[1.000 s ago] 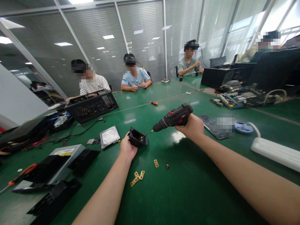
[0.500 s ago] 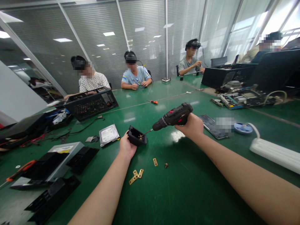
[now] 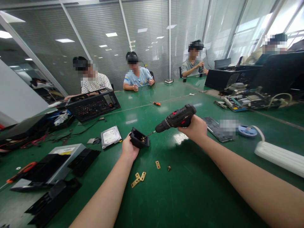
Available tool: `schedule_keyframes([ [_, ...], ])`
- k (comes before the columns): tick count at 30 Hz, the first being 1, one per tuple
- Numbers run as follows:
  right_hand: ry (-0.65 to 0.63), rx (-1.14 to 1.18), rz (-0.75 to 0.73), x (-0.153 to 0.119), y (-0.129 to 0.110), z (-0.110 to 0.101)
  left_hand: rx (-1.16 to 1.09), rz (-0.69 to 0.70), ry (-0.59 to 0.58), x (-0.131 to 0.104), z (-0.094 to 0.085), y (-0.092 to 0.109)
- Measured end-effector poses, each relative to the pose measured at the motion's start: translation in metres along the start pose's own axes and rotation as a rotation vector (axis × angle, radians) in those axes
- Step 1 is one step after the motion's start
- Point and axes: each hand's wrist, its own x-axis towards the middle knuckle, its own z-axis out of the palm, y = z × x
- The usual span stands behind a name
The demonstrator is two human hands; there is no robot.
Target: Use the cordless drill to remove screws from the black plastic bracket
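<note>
My left hand (image 3: 130, 148) is closed around a small black box (image 3: 139, 142), tilted so that its open side faces up and toward the right. Small brass-coloured pieces lie inside it, too small to make out. My right hand (image 3: 196, 129) grips a black cordless drill (image 3: 175, 117) with red marks. Its long thin bit reaches down to the left, and the tip is at the box's right side; whether it touches a piece there I cannot tell. Nearer to me on the green table lie several brass plates (image 3: 143, 176), a single brass plate (image 3: 158, 164) and a small screw (image 3: 169, 168).
A hard drive (image 3: 110, 137) lies left of the box, with a grey metal drive case (image 3: 78, 150) and black plastic parts (image 3: 53, 201) nearer. On the right are a smartphone (image 3: 217, 128) and a white power strip (image 3: 280, 158). An orange screwdriver (image 3: 156, 104) lies farther back. Several people sit across the table.
The drill and box hold nearly the same place; the whole view has shifted slightly. Across the table, the person in light blue has moved their hands apart.
</note>
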Motion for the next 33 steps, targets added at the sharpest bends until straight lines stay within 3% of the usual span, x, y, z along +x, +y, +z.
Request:
schedule_keyframes([
  [33,0.000,-0.004,-0.016,0.0017,0.0021,0.0017,-0.007,0.013,0.030,-0.0068,0.0080,0.0024],
])
